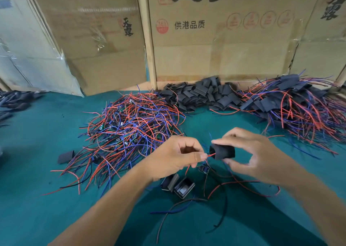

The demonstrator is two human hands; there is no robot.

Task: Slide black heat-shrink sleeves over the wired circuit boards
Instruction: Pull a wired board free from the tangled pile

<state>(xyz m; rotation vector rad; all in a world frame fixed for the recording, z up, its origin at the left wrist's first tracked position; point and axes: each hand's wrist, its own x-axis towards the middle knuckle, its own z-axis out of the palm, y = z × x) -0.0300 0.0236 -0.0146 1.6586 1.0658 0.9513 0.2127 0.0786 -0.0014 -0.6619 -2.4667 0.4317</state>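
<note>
Now right hand point(249, 152) grips a black sleeve point(223, 151) — left hand point(176, 156) pinches red wire point(210, 154).

The pile of unsleeved wired boards point(129, 126) lay on the table point(37, 170), serving as the reference. Behind and right of it lay the heap of loose sleeves point(204, 94); farther right lay the pile of sleeved boards point(292, 103). One stray sleeve point(65, 156) lay at its left front. Before it, both hands point(215, 156) met above two sleeved units point(177, 185). Cardboard boxes point(215, 39) stood behind everything.
</note>
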